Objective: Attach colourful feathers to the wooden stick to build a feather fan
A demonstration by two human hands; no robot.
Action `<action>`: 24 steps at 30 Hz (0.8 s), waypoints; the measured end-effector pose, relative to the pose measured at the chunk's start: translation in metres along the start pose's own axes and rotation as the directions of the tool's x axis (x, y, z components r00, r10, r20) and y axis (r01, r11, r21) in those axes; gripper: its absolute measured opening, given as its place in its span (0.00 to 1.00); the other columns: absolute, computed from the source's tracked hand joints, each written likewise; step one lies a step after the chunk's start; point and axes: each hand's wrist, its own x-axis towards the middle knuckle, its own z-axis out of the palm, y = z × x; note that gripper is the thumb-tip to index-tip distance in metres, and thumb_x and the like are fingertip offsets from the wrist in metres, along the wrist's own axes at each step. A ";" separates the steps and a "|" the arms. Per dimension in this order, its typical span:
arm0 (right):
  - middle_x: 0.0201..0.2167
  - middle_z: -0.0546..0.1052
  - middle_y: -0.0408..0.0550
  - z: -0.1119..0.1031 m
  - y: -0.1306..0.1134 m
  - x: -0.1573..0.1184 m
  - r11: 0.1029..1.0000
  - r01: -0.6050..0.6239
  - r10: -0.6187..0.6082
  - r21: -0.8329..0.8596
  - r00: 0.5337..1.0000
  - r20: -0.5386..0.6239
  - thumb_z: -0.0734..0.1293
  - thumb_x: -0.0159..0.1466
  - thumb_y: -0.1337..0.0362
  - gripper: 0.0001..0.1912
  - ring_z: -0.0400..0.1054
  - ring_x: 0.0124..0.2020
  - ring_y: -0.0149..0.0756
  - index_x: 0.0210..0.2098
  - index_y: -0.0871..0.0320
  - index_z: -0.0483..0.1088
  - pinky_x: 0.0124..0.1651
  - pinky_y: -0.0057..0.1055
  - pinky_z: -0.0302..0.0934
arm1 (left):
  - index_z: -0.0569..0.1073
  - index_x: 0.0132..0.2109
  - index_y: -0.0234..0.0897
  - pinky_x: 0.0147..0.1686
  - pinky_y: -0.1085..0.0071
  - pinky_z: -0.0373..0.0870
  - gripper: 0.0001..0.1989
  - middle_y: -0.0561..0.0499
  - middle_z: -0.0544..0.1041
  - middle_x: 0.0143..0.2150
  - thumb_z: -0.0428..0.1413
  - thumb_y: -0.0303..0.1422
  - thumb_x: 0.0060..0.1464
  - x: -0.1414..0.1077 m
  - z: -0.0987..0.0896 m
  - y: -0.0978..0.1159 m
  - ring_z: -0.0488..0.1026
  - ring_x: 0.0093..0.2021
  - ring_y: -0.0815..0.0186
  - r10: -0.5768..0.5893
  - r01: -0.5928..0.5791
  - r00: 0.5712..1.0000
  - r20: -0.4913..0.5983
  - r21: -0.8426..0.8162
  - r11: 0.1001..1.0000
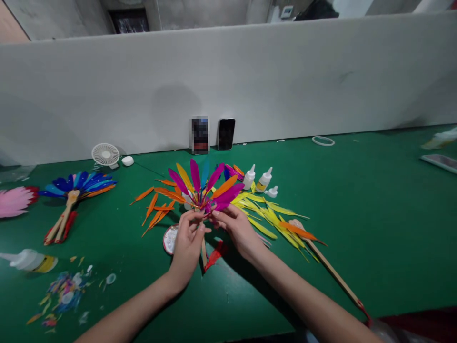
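Note:
A feather fan with magenta, orange, yellow and blue feathers is in front of me, spread away from me. My left hand is closed around its base, where the wooden handle begins. A red feather tassel hangs at the handle's lower end. On the fan's right side, the fingers of my right hand pinch near the foot of a magenta feather; the exact contact is partly hidden. Behind my left hand is a small dish of shiny bits.
Loose orange feathers lie left, yellow feathers right. Glue bottles stand behind them. A bare wooden stick lies at right. Blue feather fans, a glue bottle and scraps are at left. Two phones lean against the partition.

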 end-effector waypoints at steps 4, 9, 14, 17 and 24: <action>0.20 0.75 0.41 0.001 -0.002 -0.001 1.000 0.011 -0.010 0.006 0.999 -0.040 0.72 0.43 0.62 0.10 0.68 0.25 0.30 0.25 0.59 0.72 0.30 0.27 0.60 | 0.64 0.40 0.38 0.39 0.67 0.72 0.10 0.50 0.68 0.39 0.53 0.34 0.48 -0.001 0.000 -0.003 0.72 0.38 0.67 -0.030 0.031 1.000 0.008 -0.022 0.999; 0.20 0.75 0.42 0.002 -0.002 -0.001 1.000 0.016 -0.016 -0.006 0.997 -0.079 0.72 0.42 0.61 0.10 0.69 0.24 0.31 0.23 0.58 0.71 0.30 0.29 0.61 | 0.64 0.40 0.38 0.39 0.66 0.72 0.11 0.50 0.69 0.40 0.53 0.35 0.49 -0.001 -0.001 -0.007 0.72 0.39 0.66 -0.034 0.034 0.999 0.007 -0.025 0.999; 0.20 0.75 0.43 0.003 0.000 -0.001 0.999 0.036 -0.038 -0.025 0.995 -0.087 0.72 0.42 0.59 0.12 0.68 0.24 0.32 0.22 0.59 0.70 0.30 0.29 0.62 | 0.63 0.40 0.39 0.39 0.66 0.72 0.10 0.50 0.69 0.42 0.53 0.34 0.50 -0.002 -0.001 -0.007 0.73 0.40 0.66 -0.035 0.035 0.999 0.011 -0.014 0.999; 0.19 0.74 0.42 0.003 0.001 -0.001 0.998 0.051 -0.055 -0.038 0.992 -0.112 0.72 0.42 0.59 0.12 0.68 0.23 0.31 0.21 0.59 0.69 0.30 0.29 0.61 | 0.62 0.40 0.39 0.40 0.65 0.72 0.10 0.50 0.70 0.41 0.53 0.34 0.50 -0.003 -0.001 -0.007 0.73 0.40 0.65 -0.032 0.032 0.999 0.019 -0.020 0.999; 0.17 0.73 0.41 0.006 0.004 -0.002 0.999 0.053 -0.053 -0.007 0.985 -0.166 0.72 0.43 0.58 0.12 0.68 0.21 0.30 0.18 0.58 0.67 0.30 0.30 0.63 | 0.63 0.34 0.38 0.37 0.65 0.73 0.09 0.52 0.67 0.37 0.55 0.36 0.47 -0.003 0.003 -0.006 0.72 0.37 0.67 -0.021 0.020 1.000 -0.012 -0.046 0.999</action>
